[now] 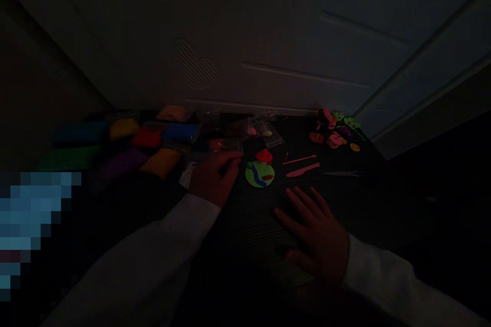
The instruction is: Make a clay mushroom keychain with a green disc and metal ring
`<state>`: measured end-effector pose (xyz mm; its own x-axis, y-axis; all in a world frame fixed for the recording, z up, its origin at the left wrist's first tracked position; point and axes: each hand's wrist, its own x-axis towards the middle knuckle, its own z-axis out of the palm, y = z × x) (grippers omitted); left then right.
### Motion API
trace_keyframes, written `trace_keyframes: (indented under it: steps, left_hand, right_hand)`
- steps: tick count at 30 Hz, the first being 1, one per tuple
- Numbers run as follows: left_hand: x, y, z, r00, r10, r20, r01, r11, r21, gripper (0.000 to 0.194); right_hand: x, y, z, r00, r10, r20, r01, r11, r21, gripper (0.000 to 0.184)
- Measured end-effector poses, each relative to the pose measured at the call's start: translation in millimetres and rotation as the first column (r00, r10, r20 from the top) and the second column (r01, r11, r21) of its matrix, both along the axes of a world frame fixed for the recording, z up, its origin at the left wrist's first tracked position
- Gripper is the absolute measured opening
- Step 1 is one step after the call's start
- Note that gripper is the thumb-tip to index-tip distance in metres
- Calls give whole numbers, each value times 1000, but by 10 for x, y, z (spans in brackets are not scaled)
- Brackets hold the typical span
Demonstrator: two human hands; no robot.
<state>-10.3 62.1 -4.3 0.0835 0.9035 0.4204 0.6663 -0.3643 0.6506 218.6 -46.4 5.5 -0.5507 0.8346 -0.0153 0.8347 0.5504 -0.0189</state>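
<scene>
My left hand [215, 178] is above the table just left of a round green clay disc [251, 176]. Its fingers are bent and drawn together near the small clear bags; whatever they hold, if anything, is hidden in the dark. My right hand [316, 237] lies palm down, fingers spread and holding nothing, to the right of and nearer than the disc. On the disc are a wavy blue strip [258, 176] and a small brown-red piece [267, 178]. A red clay piece [264, 156] sits at its far edge.
A pink modelling knife [303, 169], a thin pink tool [301, 160] and scissors [345, 173] lie right of the disc. Coloured clay packs, including a blue one [180, 133], fill the left. Small clay figures [335, 139] stand far right, before a pale panel [230, 82].
</scene>
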Motion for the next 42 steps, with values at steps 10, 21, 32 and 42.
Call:
trace_keyframes:
  steps: [10, 21, 32, 42]
  left_hand:
    - [1, -4, -2, 1000, -5, 5, 5, 1000, 7, 20]
    - [1, -1, -16, 1000, -2, 4, 2, 1000, 1, 20]
    - [2, -11, -9, 1000, -2, -7, 2, 1000, 2, 20]
    - [11, 3, -5, 1000, -18, 0, 18, 1000, 4, 20]
  right_hand:
    - [-44, -31, -34, 999, 4, -34, -3, 1000, 25, 67]
    - [-63, -15, -9, 997, -33, -73, 28, 998, -60, 65]
    - [77, 53, -127, 954, -148, -260, 170, 983, 65, 45]
    - [-183, 114, -114, 921, -221, -322, 253, 965, 63, 21]
